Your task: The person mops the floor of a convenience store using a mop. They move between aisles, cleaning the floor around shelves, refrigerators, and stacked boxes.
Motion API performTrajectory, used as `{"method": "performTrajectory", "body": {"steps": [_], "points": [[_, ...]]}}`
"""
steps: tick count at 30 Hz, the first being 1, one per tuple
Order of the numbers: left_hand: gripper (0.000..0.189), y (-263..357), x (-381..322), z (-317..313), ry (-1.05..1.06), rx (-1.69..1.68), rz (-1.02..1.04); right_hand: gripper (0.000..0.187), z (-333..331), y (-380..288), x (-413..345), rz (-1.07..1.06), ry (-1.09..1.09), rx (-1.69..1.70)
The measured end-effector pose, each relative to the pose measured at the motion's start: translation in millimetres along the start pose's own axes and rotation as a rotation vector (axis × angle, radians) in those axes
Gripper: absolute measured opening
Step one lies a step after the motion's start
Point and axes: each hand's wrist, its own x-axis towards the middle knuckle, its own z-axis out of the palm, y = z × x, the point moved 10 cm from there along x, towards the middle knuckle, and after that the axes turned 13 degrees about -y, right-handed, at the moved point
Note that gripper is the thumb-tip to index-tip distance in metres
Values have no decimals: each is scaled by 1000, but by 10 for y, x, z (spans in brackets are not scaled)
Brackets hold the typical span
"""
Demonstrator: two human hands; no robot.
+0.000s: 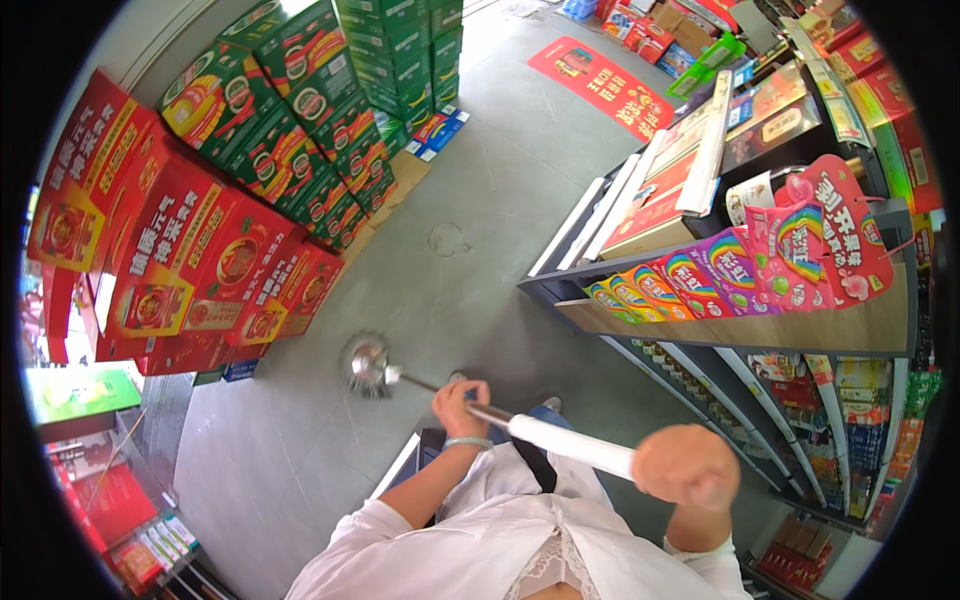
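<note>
A long pole (pixel 570 444) with a white upper sleeve and a metal lower shaft slants across in front of my body. My right hand (pixel 686 465) is closed around its top end at the right. Lower on the metal shaft, my left hand (pixel 460 406) grips it, with a bracelet on that wrist. At the pole's far end, left of my feet, a round brush head (pixel 367 365) with a shiny metal dome and dark bristles is at the grey tiled floor; its edge is blurred.
Stacked red gift cartons (pixel 217 262) and green beverage cartons (pixel 300 112) line the left. At right stands a shelf unit (pixel 735 330) with candy bags (pixel 679 281). A red floor mat (pixel 604 86) lies ahead. A glass counter (pixel 154 435) is at lower left.
</note>
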Motion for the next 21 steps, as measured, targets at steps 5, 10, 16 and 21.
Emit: {"method": "performTrajectory", "body": {"steps": [5,10,16,21], "points": [[14,882,711,409,-180,-203,291,48,240,-387,-108,46,18,-224],[27,1029,1502,1324,-625,-213,602,44,147,482,-528,275,654,-271],[25,1085,1557,1999,-918,27,779,51,134,1105,-865,-23,1090,-15],[16,1555,863,1738,-802,74,858,54,129,415,-1572,-149,1282,154]]}}
